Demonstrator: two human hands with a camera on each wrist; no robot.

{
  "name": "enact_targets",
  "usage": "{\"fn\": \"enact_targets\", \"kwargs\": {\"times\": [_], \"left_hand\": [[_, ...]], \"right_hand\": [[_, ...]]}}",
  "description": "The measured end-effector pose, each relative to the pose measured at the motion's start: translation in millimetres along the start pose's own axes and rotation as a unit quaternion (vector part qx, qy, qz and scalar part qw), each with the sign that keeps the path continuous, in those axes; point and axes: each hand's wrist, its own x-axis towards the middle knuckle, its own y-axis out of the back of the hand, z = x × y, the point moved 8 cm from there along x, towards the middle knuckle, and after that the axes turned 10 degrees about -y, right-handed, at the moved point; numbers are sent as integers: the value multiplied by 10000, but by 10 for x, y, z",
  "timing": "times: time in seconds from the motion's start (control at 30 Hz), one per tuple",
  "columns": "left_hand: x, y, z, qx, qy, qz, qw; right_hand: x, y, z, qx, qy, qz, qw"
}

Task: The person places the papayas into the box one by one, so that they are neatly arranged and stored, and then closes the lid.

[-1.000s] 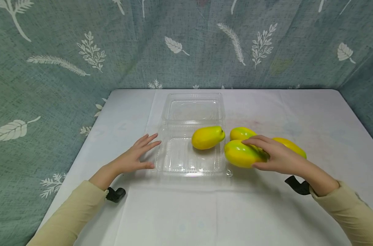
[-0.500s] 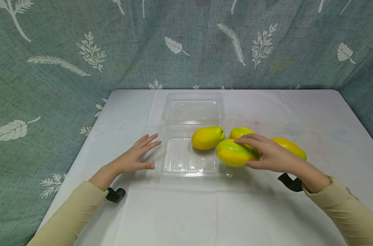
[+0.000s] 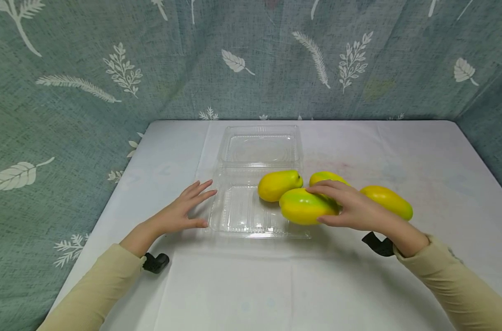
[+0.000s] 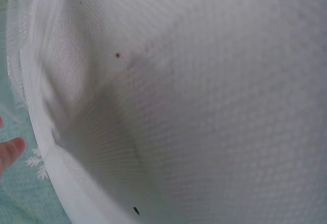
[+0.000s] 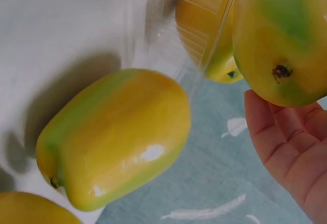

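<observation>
My right hand [image 3: 354,209] grips a yellow-green papaya [image 3: 302,207] between thumb and fingers, over the right side of a clear plastic clamshell box [image 3: 233,209]. In the right wrist view the held papaya [image 5: 286,35] is at the upper right, above the fingers [image 5: 283,142]. Another papaya [image 3: 277,186] lies in the box's near half, just behind the held one. Beside the box's left edge, my left hand [image 3: 178,212] is spread with straight fingers; whether it touches the rim is unclear. The left wrist view mostly shows white cloth, with a fingertip [image 4: 11,150] at its edge.
Two more papayas lie on the white table right of the box: one [image 3: 327,176] partly behind my right hand, another [image 3: 387,202] farther right. The box's lid [image 3: 261,149] lies folded back at the far side. Behind the table hangs a leaf-patterned curtain [image 3: 251,59].
My right hand has moved left with the papaya, from beside the box to over its right side. The left hand and the other papayas have stayed put.
</observation>
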Motion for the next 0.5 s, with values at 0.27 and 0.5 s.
{"fn": "enact_targets", "kwargs": {"times": [0.27, 0.5], "left_hand": [[-1, -3, 2, 7, -4, -9, 10000], [-2, -1, 11, -36, -9, -24, 10000]], "right_hand": [[47, -45, -51, 32, 80, -36, 10000], [94, -85, -118, -58, 325, 28, 9995]]}}
